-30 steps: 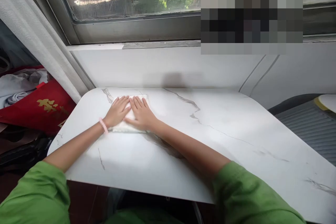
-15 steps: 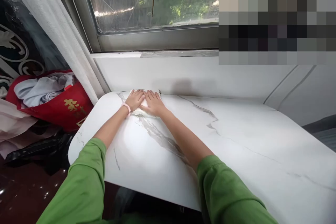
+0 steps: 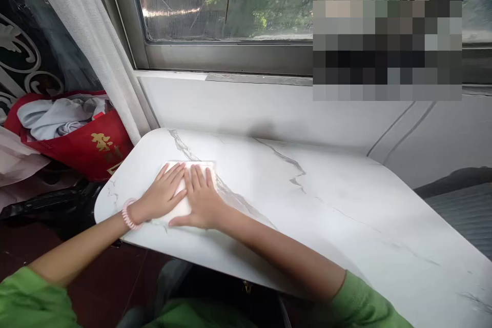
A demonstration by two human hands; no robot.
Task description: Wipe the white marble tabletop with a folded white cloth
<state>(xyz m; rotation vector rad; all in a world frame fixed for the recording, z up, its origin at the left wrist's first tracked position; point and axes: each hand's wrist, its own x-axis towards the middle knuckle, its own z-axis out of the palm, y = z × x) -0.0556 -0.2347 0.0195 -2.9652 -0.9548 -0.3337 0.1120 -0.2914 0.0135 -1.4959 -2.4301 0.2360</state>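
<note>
A folded white cloth [image 3: 183, 206] lies flat on the white marble table [image 3: 307, 215], near its left front edge. Both my hands press down on it side by side. My left hand [image 3: 160, 196], with a pink bead bracelet on the wrist, covers the cloth's left half with fingers stretched flat. My right hand [image 3: 200, 199] lies flat on the right half, fingers pointing towards the window. Only the cloth's far edge and a strip between the hands show. My sleeves are green.
A window with a metal frame [image 3: 230, 56] runs behind the table above a white wall panel. A white curtain [image 3: 96, 46] hangs at the left. A red bag [image 3: 88, 143] holding grey cloth sits on the floor at the left, beside black plastic [image 3: 49, 207].
Half a second ago my hands and the cloth were at the table's far edge by the wall. They have slid back towards me, to the near left part of the table.
</note>
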